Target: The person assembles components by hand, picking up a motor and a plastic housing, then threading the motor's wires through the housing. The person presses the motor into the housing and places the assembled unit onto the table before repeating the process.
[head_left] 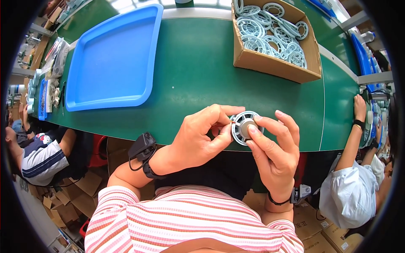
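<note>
Both hands meet over the near edge of the green table on a small round speaker [243, 127] with a pale blue ring, open spokes and a grey disc at its centre. My left hand [198, 133] is closed in a pinch at its left side, the index finger lying along the upper rim. A thin orange-brown wire shows at those fingertips; their exact grip on it is partly hidden. My right hand [276, 147] holds the speaker from the right, fingertips on the grey disc and the rim, other fingers raised. Each wrist wears a strapped-on small camera.
A blue tray [114, 61] lies at the left on the green table [194, 63]. At the far right stands a cardboard box [274, 69] full of pale blue plastic rings [270, 31]. Other people sit at both sides; one arm [351, 135] rests at the right table edge.
</note>
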Motion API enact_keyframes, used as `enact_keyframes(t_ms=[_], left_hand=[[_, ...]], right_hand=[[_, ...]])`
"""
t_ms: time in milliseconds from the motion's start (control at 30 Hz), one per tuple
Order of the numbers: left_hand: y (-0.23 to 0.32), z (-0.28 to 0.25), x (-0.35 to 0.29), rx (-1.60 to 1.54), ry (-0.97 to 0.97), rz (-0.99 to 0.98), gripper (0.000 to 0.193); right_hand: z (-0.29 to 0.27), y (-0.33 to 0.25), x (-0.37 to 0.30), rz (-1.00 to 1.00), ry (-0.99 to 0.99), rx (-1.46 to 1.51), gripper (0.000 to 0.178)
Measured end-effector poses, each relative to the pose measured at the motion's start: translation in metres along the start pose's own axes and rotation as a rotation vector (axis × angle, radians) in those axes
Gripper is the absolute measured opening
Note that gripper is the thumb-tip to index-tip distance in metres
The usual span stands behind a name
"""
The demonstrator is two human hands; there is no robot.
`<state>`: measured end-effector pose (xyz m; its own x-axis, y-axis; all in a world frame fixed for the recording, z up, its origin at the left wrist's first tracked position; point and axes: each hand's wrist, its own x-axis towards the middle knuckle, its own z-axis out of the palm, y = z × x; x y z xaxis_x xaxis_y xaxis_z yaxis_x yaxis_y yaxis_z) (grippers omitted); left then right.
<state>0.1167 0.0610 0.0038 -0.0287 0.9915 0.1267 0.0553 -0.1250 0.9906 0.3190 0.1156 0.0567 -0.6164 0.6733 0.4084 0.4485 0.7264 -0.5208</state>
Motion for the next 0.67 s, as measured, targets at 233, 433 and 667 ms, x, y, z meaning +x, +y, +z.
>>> enact_keyframes(t_ms=[233, 433, 667], left_hand=[[-0.006, -0.001, 0.003, 0.032, -0.042, 0.102, 0.008], [0.008, 0.006, 0.001, 0.043, 0.116, 0.193, 0.02], [0.017, -0.015, -0.007, 1.099, -0.24, 0.277, 0.067]], right_hand=[[0.038, 0.026, -0.015, -0.046, 0.192, 0.216, 0.039], [0.026, 0.045, -0.013, -0.126, 0.4, 0.058, 0.041], [-0.085, 0.185, -0.052, 0.399, 0.722, -0.317, 0.04]])
